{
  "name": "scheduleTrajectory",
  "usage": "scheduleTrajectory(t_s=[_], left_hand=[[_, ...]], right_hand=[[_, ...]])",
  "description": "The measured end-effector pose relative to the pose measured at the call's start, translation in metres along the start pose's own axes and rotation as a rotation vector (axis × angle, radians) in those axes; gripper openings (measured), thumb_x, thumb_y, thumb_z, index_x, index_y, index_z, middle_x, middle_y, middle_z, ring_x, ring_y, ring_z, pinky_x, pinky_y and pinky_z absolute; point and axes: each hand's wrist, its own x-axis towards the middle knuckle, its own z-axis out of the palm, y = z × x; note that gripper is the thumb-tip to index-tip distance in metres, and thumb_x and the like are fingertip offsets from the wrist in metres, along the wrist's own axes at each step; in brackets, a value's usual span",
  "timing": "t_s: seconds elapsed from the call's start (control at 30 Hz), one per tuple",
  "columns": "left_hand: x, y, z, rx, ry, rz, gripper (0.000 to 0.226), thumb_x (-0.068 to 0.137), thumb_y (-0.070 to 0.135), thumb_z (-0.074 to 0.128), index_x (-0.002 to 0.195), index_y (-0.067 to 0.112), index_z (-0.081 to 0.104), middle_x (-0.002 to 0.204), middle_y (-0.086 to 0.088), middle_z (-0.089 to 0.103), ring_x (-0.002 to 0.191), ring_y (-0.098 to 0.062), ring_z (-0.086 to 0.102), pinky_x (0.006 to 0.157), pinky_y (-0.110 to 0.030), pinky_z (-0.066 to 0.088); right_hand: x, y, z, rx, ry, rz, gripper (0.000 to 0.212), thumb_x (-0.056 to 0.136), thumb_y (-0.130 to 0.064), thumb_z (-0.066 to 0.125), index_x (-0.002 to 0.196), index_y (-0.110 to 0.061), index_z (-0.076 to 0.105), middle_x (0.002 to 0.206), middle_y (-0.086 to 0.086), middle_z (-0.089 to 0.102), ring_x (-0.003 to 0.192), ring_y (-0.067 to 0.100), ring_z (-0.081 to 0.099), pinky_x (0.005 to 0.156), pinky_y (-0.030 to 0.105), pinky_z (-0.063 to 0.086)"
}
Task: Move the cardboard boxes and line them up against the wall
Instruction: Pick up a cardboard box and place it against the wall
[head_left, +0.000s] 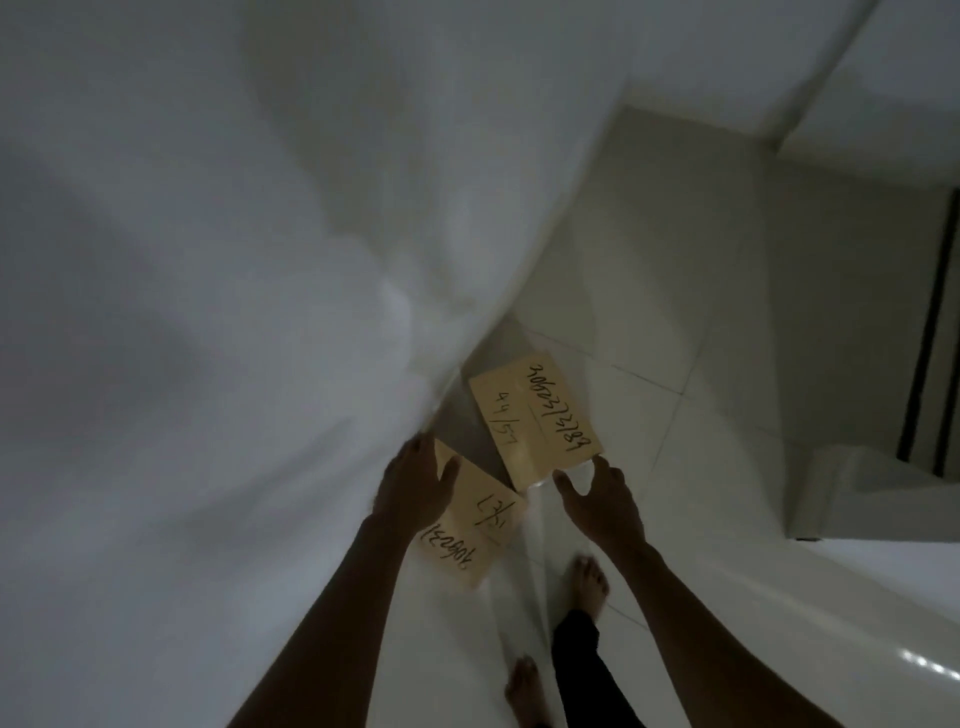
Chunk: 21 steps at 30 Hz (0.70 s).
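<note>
Two tan cardboard boxes with black handwritten numbers stand on the white tiled floor close to the white wall (208, 260) on the left. The nearer box (475, 530) sits right beside the wall, and my left hand (415, 480) rests on its far left corner with fingers spread. The farther box (537, 415) lies a little way out from the wall, turned at an angle. My right hand (597, 499) is open, its fingertips touching that box's near right corner. Neither hand grips anything.
My bare feet (587, 582) stand on the glossy tiles just behind the boxes. A wall corner and a step or ledge (862, 493) lie to the right, with a dark vertical strip (930, 338) at the far right.
</note>
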Motion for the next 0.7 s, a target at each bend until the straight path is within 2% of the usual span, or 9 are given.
scheduleTrajectory(t_s=[0.2, 0.37, 0.43, 0.53, 0.63, 0.7], left_hand=[[0.177, 0.005, 0.061, 0.081, -0.115, 0.009, 0.062, 0.096, 0.036, 0.048, 0.148, 0.009, 0.026, 0.145, -0.017, 0.045, 0.129, -0.033, 0.049, 0.102, -0.046, 0.045], [0.313, -0.025, 0.131, 0.287, -0.264, 0.096, 0.061, 0.096, 0.029, 0.051, 0.147, 0.007, 0.028, 0.146, -0.018, 0.044, 0.132, -0.034, 0.046, 0.102, -0.042, 0.041], [0.362, -0.038, 0.156, 0.301, -0.251, 0.12, 0.061, 0.095, 0.029, 0.052, 0.146, 0.005, 0.029, 0.144, -0.02, 0.045, 0.131, -0.035, 0.047, 0.101, -0.042, 0.041], [0.417, -0.054, 0.191, 0.189, -0.201, 0.088, 0.061, 0.095, 0.029, 0.055, 0.144, 0.002, 0.031, 0.141, -0.023, 0.048, 0.126, -0.037, 0.051, 0.097, -0.043, 0.043], [0.456, -0.057, 0.219, 0.091, -0.143, 0.059, 0.067, 0.094, 0.035, 0.055, 0.148, 0.008, 0.027, 0.147, -0.018, 0.044, 0.13, -0.036, 0.048, 0.1, -0.042, 0.044], [0.479, -0.058, 0.239, 0.087, -0.165, 0.043, 0.077, 0.092, 0.043, 0.056, 0.153, 0.012, 0.018, 0.154, -0.015, 0.035, 0.137, -0.035, 0.04, 0.107, -0.043, 0.039]], right_hand=[[0.141, 0.021, 0.058, 0.118, -0.058, 0.122, 0.077, 0.092, -0.052, 0.058, 0.153, -0.012, 0.031, 0.143, 0.017, 0.047, 0.127, 0.034, 0.053, 0.101, 0.048, 0.051], [0.259, 0.07, 0.123, 0.204, -0.046, 0.34, 0.077, 0.093, -0.052, 0.056, 0.149, -0.004, 0.034, 0.138, 0.019, 0.051, 0.126, 0.034, 0.053, 0.1, 0.044, 0.05], [0.298, 0.089, 0.15, 0.282, 0.011, 0.467, 0.082, 0.092, -0.059, 0.054, 0.147, -0.001, 0.035, 0.139, 0.021, 0.051, 0.127, 0.037, 0.053, 0.101, 0.045, 0.049], [0.342, 0.113, 0.187, 0.399, 0.064, 0.606, 0.089, 0.088, -0.066, 0.051, 0.144, 0.003, 0.042, 0.139, 0.021, 0.056, 0.126, 0.037, 0.056, 0.104, 0.045, 0.05], [0.37, 0.125, 0.212, 0.578, 0.12, 0.672, 0.082, 0.093, -0.059, 0.052, 0.147, 0.001, 0.038, 0.139, 0.021, 0.056, 0.125, 0.037, 0.057, 0.1, 0.041, 0.049], [0.383, 0.13, 0.22, 0.649, 0.19, 0.655, 0.076, 0.096, -0.054, 0.052, 0.149, -0.003, 0.032, 0.138, 0.02, 0.056, 0.122, 0.038, 0.058, 0.098, 0.044, 0.051]])
